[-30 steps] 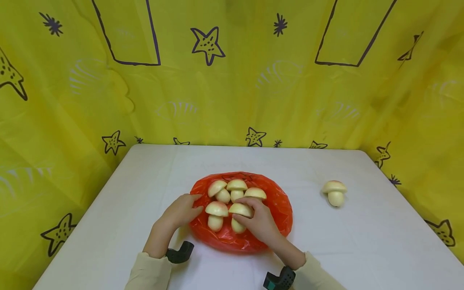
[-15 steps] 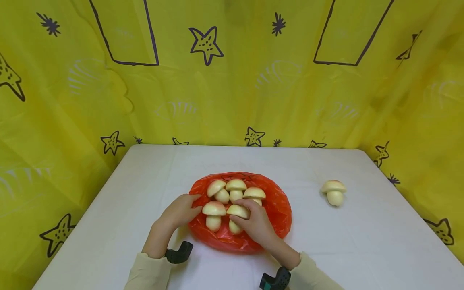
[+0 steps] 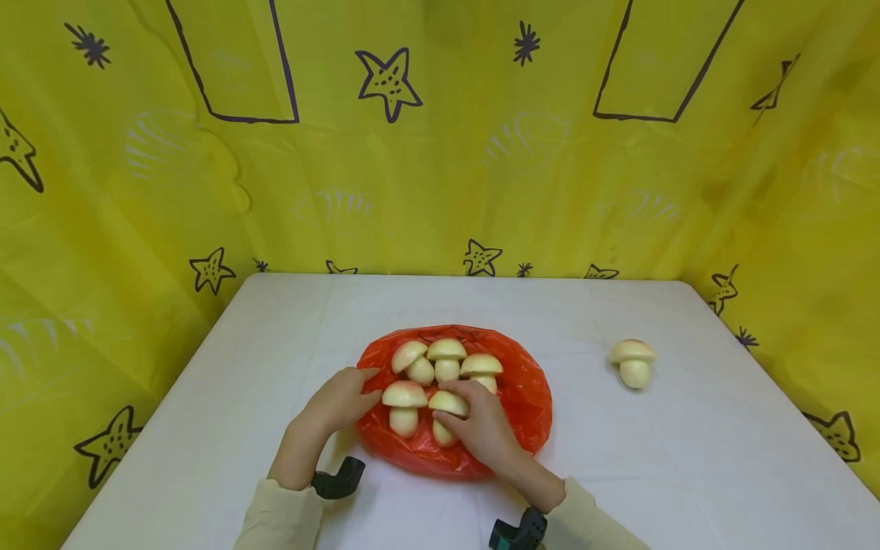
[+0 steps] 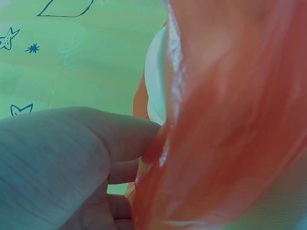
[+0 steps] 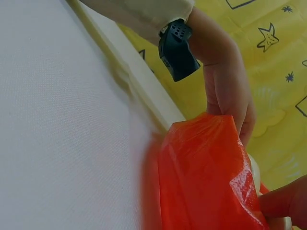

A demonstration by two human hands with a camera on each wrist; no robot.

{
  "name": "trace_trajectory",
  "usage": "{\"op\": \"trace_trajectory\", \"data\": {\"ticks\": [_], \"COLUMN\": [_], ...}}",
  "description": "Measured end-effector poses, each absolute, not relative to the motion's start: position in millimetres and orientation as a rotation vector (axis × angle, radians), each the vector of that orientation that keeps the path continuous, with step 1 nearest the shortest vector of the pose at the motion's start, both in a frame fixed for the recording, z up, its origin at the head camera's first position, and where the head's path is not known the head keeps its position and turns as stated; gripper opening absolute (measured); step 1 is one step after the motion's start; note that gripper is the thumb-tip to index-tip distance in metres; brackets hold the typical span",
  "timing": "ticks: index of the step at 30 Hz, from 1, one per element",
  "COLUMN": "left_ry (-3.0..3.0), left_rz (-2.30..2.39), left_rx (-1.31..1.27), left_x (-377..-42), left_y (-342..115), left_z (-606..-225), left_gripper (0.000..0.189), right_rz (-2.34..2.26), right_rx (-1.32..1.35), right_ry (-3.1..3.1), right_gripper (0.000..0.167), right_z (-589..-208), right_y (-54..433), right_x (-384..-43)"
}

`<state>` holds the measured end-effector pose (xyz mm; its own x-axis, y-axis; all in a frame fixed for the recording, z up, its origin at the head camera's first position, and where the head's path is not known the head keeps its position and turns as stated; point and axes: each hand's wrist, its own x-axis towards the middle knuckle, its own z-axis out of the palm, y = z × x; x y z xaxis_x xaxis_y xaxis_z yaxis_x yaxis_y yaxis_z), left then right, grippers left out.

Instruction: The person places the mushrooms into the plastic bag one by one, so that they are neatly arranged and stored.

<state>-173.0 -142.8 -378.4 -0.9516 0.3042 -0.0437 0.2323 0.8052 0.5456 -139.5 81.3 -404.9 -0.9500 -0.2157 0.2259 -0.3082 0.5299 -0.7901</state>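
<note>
A red plastic bag (image 3: 529,405) lies spread open on the table, its rim rolled up around several cream, mushroom-shaped pieces with faintly pink caps. My left hand (image 3: 341,399) pinches the bag's left rim; in the left wrist view the thumb (image 4: 129,136) overlaps the red film with fingers below it. Inside the bag, my right hand (image 3: 486,429) grips the front mushroom (image 3: 445,402) by its cap, partly covering it. Beside that one stands the front-left mushroom (image 3: 403,409). Behind them are a tilted mushroom (image 3: 412,360), a middle mushroom (image 3: 447,357) and a right-hand mushroom (image 3: 483,367).
One more mushroom (image 3: 633,363) lies on the white table (image 3: 275,328), to the right of the bag. A yellow curtain (image 3: 433,176) printed with starfish encloses the table's back and sides. Black wrist cameras sit on both wrists.
My right hand has shifted slightly left with the front mushroom, and the front-left mushroom has moved a little left too. The left hand stays at the bag's rim.
</note>
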Motion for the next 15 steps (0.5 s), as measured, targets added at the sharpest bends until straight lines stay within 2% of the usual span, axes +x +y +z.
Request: {"op": "trace_trajectory", "data": {"ticks": [15], "left_ry": [2.866], "left_rz": [0.843], "left_rx": [0.423], "left_x": [-173], "left_y": [-143], "left_z": [-380], "left_gripper": [0.038], "right_rz": [1.225], "right_rx": [0.514], "right_ry": [-2.865], "right_gripper": [0.05], "right_z": [-381], "right_y": [92], "right_x": [-136]}}
